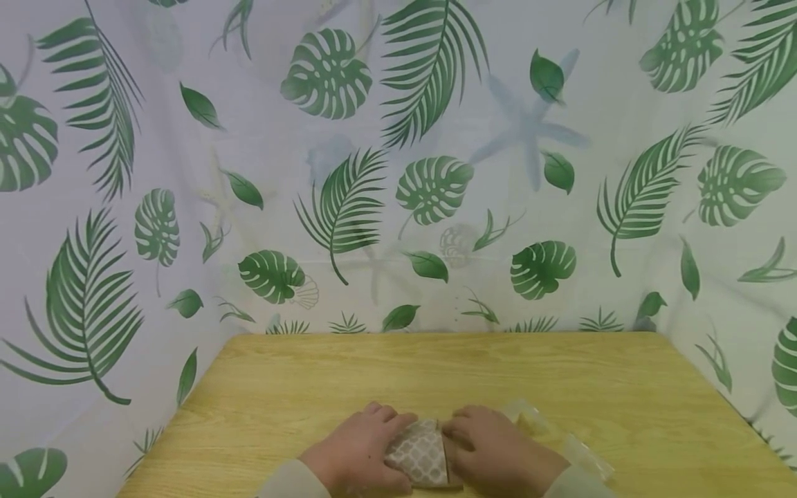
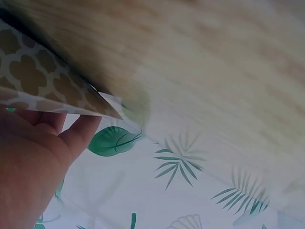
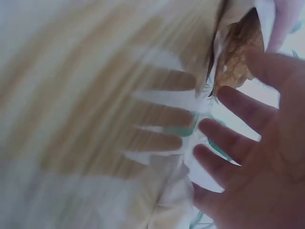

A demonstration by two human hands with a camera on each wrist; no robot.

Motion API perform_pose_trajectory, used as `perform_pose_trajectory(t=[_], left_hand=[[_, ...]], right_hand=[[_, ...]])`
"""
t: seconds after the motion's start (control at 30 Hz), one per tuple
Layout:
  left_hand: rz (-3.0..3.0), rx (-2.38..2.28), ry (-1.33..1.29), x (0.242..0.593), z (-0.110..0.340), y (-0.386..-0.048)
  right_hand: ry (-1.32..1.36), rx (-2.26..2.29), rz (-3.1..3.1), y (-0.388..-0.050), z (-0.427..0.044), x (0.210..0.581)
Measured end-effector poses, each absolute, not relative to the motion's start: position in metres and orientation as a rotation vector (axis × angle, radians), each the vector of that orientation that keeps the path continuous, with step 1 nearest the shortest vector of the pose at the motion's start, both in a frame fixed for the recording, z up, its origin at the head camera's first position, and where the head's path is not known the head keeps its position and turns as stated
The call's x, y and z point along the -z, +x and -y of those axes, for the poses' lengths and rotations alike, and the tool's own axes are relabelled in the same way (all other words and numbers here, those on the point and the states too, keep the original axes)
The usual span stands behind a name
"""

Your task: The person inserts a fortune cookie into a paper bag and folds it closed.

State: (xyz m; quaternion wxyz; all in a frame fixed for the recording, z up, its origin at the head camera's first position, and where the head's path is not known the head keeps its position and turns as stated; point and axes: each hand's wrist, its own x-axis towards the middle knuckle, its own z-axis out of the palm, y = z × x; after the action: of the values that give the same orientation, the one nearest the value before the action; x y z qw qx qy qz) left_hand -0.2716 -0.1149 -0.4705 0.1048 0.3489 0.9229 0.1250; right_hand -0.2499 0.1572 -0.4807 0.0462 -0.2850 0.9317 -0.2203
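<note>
A flat, square coaster (image 1: 420, 453) with a tan-and-white lattice pattern lies low in the middle of the head view. My left hand (image 1: 364, 449) grips its left side, with the thumb along its near edge. In the left wrist view the patterned face (image 2: 28, 71) tapers to a corner above the fingers of that hand. My right hand (image 1: 498, 449) holds the right edge, fingers bent against it. A speckled brown, cork-like surface (image 3: 240, 45) shows by its thumb and forefinger in the right wrist view. Whether this is the same coaster or a second one I cannot tell.
Crumpled clear plastic wrapping (image 1: 588, 456) lies on the wooden table (image 1: 436, 366), beside and beyond my right hand. White cloth (image 1: 461, 290) printed with green leaves hangs behind the table and along both sides.
</note>
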Motion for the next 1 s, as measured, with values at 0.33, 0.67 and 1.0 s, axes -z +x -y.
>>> perform_pose_trajectory(t=[0.33, 0.67, 1.0], left_hand=[[-2.748, -0.364, 1.065, 0.474, 0.114, -0.27], [-2.757, -0.4, 1.114, 0.476, 0.112, -0.272], [-2.752, -0.358, 1.183, 0.478, 0.111, -0.272]], right_hand=[[-0.606, 1.132, -2.752, -0.26, -0.151, 0.478], [-0.381, 1.263, -2.605, -0.259, -0.141, 0.478], [-0.391, 1.36, -2.512, -0.264, -0.14, 0.481]])
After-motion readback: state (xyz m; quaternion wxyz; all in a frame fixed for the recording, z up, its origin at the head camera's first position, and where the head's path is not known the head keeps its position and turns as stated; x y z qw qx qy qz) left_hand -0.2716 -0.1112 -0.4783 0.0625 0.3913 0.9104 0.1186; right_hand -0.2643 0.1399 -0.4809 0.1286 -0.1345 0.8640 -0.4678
